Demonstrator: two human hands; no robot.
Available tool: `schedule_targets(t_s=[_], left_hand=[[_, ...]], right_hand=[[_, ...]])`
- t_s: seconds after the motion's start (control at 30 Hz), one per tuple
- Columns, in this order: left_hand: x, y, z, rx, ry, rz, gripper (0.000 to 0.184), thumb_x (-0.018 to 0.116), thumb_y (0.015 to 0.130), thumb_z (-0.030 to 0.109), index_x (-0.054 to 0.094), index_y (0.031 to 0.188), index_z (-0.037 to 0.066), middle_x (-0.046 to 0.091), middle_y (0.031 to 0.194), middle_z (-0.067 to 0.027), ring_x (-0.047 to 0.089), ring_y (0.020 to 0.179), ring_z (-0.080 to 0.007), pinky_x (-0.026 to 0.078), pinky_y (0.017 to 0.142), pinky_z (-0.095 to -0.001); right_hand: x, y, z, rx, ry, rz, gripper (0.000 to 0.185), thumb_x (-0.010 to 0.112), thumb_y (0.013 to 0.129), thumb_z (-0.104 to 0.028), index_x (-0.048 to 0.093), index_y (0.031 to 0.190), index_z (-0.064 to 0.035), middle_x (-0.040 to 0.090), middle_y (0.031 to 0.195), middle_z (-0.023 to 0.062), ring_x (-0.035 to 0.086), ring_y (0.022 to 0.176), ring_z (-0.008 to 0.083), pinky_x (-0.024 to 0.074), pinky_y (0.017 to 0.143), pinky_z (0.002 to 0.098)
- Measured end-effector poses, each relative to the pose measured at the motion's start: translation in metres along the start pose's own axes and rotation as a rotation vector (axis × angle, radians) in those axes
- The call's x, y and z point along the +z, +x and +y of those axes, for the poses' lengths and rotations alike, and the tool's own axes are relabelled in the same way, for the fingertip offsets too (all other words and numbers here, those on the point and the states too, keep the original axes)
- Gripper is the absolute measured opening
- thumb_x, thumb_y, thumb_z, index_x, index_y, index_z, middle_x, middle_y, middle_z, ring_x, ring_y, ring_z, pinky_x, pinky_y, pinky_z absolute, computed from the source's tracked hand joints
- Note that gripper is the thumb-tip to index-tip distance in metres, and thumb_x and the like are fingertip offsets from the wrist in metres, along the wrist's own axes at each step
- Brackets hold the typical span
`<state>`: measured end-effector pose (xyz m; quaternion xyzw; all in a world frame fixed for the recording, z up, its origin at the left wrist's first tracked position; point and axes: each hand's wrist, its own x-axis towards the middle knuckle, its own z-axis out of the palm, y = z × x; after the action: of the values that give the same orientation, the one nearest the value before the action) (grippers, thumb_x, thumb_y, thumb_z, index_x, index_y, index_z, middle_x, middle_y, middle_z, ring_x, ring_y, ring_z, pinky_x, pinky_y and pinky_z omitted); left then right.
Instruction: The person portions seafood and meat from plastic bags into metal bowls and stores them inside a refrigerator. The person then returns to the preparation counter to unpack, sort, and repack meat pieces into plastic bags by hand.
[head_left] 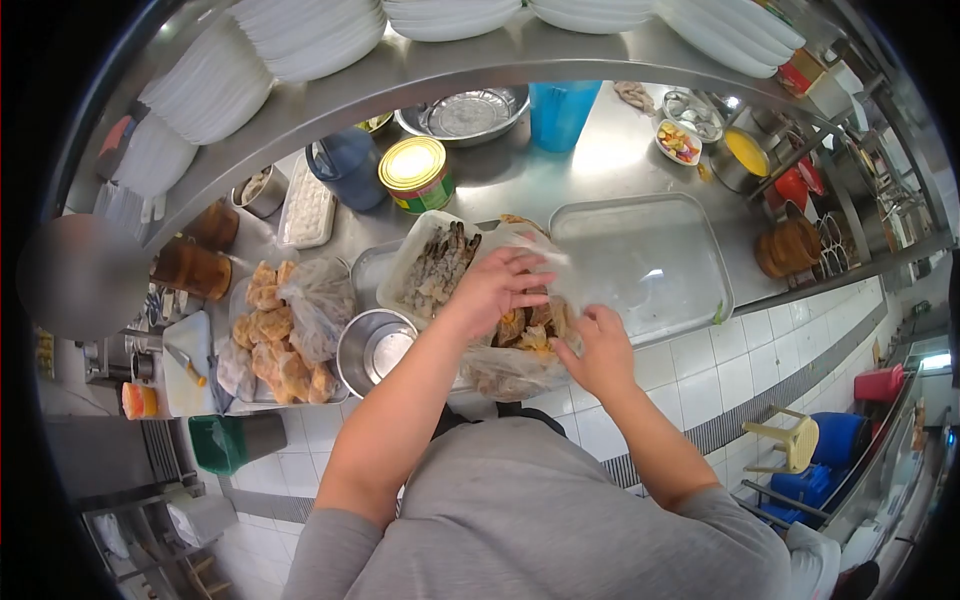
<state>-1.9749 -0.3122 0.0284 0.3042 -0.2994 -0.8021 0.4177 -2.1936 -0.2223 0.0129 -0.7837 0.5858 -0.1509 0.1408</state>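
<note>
A clear plastic bag (510, 370) with orange-brown food pieces (535, 330) inside stands at the counter's front edge, its mouth spread apart. My left hand (505, 285) reaches over the bag's mouth, fingers stretched and apart against the thin plastic. At the bag's right side, my right hand (602, 357) has its thumb and curled fingers on the plastic rim. Just left of the bag, a white tub (395, 285) holds grey raw shrimp (437, 265), partly covered by my left hand and forearm. A steel bowl (378, 350) sits left of my forearm.
To the right lies a metal tray (640, 250). More bagged brown food (280, 345) is at left, beside a knife (187, 366) on a cutting board (187, 335). Behind stand a large can (415, 175) and a blue pitcher (562, 115). Stacked plates (310, 35) fill the shelf above.
</note>
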Motion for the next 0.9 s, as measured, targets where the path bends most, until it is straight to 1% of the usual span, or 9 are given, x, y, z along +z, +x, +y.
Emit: schedule_targets(t_s=[0.07,0.17,0.27,0.33,0.43,0.53,0.6,0.83,0.9], left_hand=[[0.003,0.006,-0.018,-0.040,0.086,0.049,0.053,0.052,0.086,-0.005,0.049,0.139,-0.001,0.057,0.140,-0.0192,0.060,0.125,-0.0339,0.053,0.101,-0.0434],[-0.008,0.007,-0.043,0.140,1.209,0.215,0.042,0.058,0.085,0.003,0.063,0.126,0.004,0.055,0.134,-0.0233,0.056,0.126,-0.0390,0.048,0.106,-0.0427],[-0.027,-0.010,-0.067,0.079,1.424,0.240,0.049,0.069,0.080,0.016,0.064,0.128,0.008,0.055,0.130,-0.0254,0.054,0.124,-0.0428,0.045,0.107,-0.0455],[-0.038,-0.015,-0.076,-0.010,1.514,0.119,0.065,0.078,0.072,0.028,0.061,0.131,0.008,0.049,0.140,-0.0280,0.051,0.128,-0.0455,0.044,0.110,-0.0457],[0.002,-0.027,-0.062,-0.245,1.827,0.129,0.087,0.081,0.069,0.040,0.050,0.144,0.009,0.028,0.159,-0.0306,0.040,0.139,-0.0484,0.040,0.112,-0.0491],[0.029,-0.031,-0.056,-0.362,1.888,0.095,0.091,0.076,0.071,0.047,0.047,0.146,0.005,0.025,0.160,-0.0298,0.035,0.144,-0.0459,0.039,0.112,-0.0516],[0.034,-0.033,-0.066,-0.369,1.878,0.107,0.091,0.078,0.071,0.045,0.046,0.146,0.004,0.024,0.160,-0.0301,0.035,0.143,-0.0461,0.042,0.110,-0.0520],[0.022,-0.026,-0.087,-0.389,1.806,0.139,0.073,0.083,0.072,0.028,0.056,0.136,0.008,0.027,0.150,-0.0287,0.047,0.130,-0.0487,0.051,0.103,-0.0470],[0.014,-0.030,-0.085,-0.382,1.787,0.103,0.073,0.082,0.071,0.026,0.056,0.136,0.008,0.027,0.150,-0.0294,0.050,0.127,-0.0486,0.051,0.102,-0.0459]], right_hand=[[0.007,0.008,-0.005,-0.102,0.143,0.263,0.027,0.073,0.085,-0.027,0.073,0.101,-0.0043,0.063,0.103,0.0172,0.060,0.102,0.0361,0.0525,0.085,0.0468],[0.044,0.022,0.003,-0.427,0.245,0.109,0.024,0.072,0.082,-0.016,0.070,0.104,-0.0053,0.062,0.105,0.0209,0.059,0.103,0.0385,0.0516,0.087,0.0478],[0.053,0.035,-0.001,-0.395,0.184,0.122,0.022,0.069,0.081,-0.012,0.069,0.102,-0.0067,0.063,0.109,0.0187,0.061,0.103,0.0388,0.0513,0.087,0.0492],[0.047,0.042,-0.002,0.127,0.467,0.102,0.027,0.067,0.080,-0.010,0.068,0.107,-0.0078,0.063,0.114,0.0184,0.061,0.103,0.0393,0.0513,0.088,0.0498],[0.017,0.050,0.004,-0.283,0.007,0.120,0.042,0.066,0.086,-0.012,0.063,0.128,-0.0124,0.063,0.120,0.0192,0.062,0.109,0.0392,0.0526,0.088,0.0478],[0.031,0.062,0.021,-0.382,-0.070,0.092,0.060,0.065,0.088,-0.011,0.053,0.145,-0.0200,0.061,0.127,0.0165,0.062,0.115,0.0371,0.0537,0.088,0.0468],[0.022,0.067,0.004,-0.063,-0.123,-0.464,0.080,0.063,0.086,-0.008,0.034,0.158,-0.0270,0.037,0.155,0.0272,0.052,0.132,0.0415,0.0497,0.103,0.0474],[0.060,0.048,0.005,-0.098,-0.352,-0.210,0.064,0.064,0.087,-0.013,0.046,0.148,-0.0147,0.055,0.137,0.0170,0.058,0.123,0.0388,0.0513,0.094,0.0488],[0.091,0.050,0.037,-0.226,-0.346,-0.128,0.065,0.063,0.088,-0.013,0.044,0.150,-0.0146,0.047,0.143,0.0235,0.050,0.130,0.0434,0.0487,0.100,0.0512]])
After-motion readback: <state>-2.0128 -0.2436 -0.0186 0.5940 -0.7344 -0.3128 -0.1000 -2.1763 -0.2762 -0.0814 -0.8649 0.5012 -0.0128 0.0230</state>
